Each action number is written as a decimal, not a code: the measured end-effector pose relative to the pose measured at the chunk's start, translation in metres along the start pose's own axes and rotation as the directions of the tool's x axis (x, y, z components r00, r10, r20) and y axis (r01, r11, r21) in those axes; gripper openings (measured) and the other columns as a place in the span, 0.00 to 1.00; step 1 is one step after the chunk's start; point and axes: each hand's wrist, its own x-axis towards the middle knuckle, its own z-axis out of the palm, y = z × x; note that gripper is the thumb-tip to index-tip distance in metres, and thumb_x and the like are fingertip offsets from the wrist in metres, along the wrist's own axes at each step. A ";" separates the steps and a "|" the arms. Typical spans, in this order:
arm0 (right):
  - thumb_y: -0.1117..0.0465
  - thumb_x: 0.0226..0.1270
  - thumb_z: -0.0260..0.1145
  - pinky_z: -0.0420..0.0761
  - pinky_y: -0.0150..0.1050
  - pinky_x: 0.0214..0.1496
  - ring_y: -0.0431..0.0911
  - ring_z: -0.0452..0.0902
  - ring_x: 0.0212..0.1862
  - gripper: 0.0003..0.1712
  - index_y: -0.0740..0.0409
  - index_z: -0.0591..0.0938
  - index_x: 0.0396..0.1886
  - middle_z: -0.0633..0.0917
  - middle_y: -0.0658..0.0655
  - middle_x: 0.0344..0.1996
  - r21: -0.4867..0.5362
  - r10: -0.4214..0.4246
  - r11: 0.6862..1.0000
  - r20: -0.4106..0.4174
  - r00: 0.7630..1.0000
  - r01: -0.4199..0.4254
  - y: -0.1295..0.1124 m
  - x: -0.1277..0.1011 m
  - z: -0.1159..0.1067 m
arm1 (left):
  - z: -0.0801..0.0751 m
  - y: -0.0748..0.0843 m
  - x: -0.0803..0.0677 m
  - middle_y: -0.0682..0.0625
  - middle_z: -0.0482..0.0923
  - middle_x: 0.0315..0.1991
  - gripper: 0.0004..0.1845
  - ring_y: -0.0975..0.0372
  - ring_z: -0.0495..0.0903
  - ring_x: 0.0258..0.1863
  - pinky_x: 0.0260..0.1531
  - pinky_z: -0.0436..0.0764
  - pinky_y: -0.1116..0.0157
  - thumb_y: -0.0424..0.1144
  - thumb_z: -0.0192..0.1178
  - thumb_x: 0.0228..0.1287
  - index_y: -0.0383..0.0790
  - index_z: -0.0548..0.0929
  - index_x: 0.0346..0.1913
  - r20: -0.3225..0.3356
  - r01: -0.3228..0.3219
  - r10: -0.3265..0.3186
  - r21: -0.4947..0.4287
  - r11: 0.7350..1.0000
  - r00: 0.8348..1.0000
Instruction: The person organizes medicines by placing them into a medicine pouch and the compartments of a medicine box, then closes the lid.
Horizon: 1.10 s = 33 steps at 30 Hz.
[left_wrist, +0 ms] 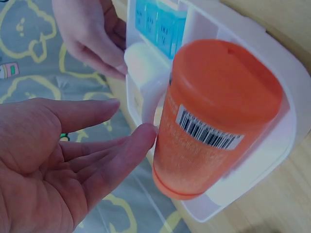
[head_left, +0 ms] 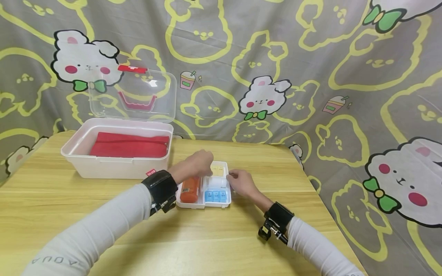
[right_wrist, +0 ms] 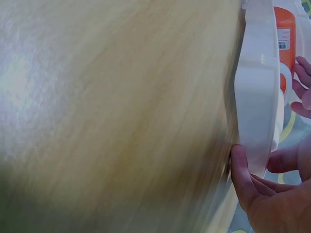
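Note:
A white compartmented case (head_left: 193,206) lies on the table. It holds an orange bottle (left_wrist: 214,126) on its side, a blue pill organizer with lettered lids (head_left: 215,196), a yellow lettered piece (head_left: 217,170) and a white rounded thing (left_wrist: 146,68) whose kind I cannot tell. My left hand (head_left: 197,165) is over the case's left part, its fingers extended and thumb apart in the left wrist view, one fingertip at or very near the bottle. My right hand (head_left: 243,183) pinches the case's right wall (right_wrist: 257,92) between thumb and fingers.
Left of the case stands a white storage box (head_left: 114,166) with its clear lid (head_left: 132,94) raised. A red zippered pouch (head_left: 129,145) lies inside it. Behind the wooden table (head_left: 207,237) hangs a patterned curtain (head_left: 221,42), which also runs along the right.

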 end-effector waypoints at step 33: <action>0.58 0.76 0.58 0.82 0.36 0.38 0.45 0.83 0.40 0.21 0.65 0.82 0.61 0.87 0.62 0.49 -0.012 0.016 1.000 0.001 1.000 -0.016 0.000 -0.001 0.001 | 0.024 -0.003 -0.001 0.42 0.79 0.28 0.05 0.58 0.81 0.16 0.12 0.74 0.71 0.26 0.64 0.62 0.31 0.81 0.40 -0.006 0.069 -0.071 -0.153 0.986 0.997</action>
